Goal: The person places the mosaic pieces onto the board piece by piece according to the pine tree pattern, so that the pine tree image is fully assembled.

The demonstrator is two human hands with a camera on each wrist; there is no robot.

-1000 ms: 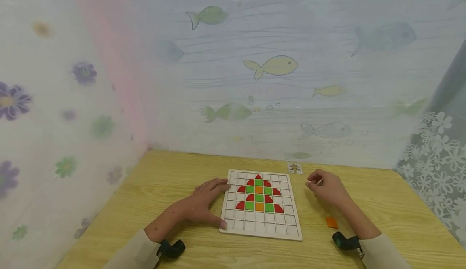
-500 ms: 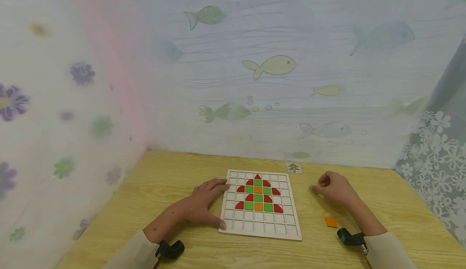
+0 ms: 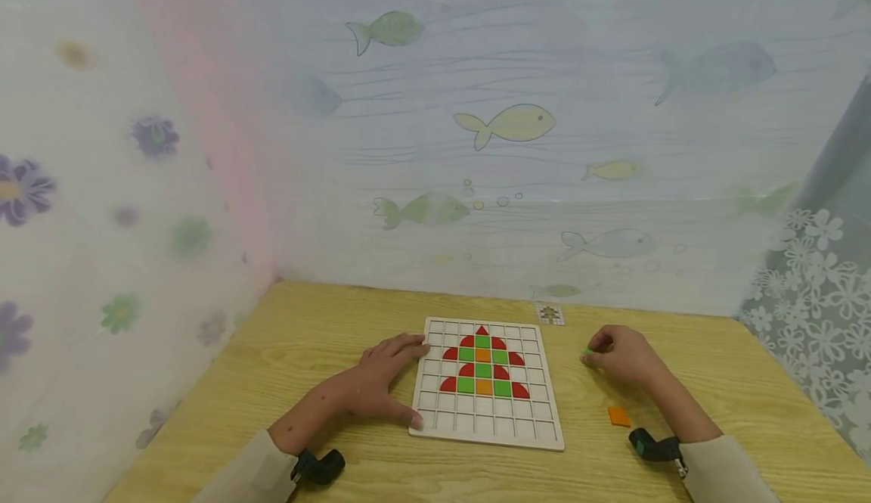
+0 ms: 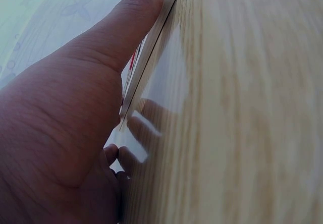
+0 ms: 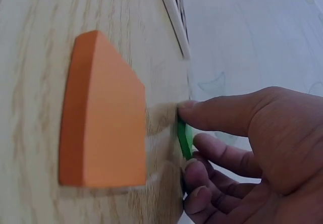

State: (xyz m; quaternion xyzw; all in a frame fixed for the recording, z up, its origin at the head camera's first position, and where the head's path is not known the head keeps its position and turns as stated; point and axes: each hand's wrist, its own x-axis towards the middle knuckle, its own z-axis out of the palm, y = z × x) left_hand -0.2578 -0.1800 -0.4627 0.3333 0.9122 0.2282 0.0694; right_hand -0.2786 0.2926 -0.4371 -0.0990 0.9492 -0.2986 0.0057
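Observation:
In the head view my left hand (image 3: 377,378) lies spread along the left edge of a white gridded board (image 3: 469,420), thumb near its front corner and fingertips farther back. The left wrist view shows the thumb (image 4: 136,12) along the board's edge. Red, green and orange tiles form a tree shape (image 3: 484,371) on the board. To the right of it, my right hand (image 3: 626,355) pinches a small green tile (image 5: 184,133) between thumb and fingers, at the table surface. An orange square tile (image 5: 113,118) lies flat on the table, nearer than that hand and apart from it.
A small pattern card (image 3: 550,314) lies on the wooden table (image 3: 327,314) behind the board. Patterned curtains with fish (image 3: 524,122) and flowers hang at the back and left. Dark cameras (image 3: 655,445) are strapped at both wrists.
My right hand has shifted a little to the right, away from the board. The green tile now shows at its fingertips. My left hand and the board have stayed put.

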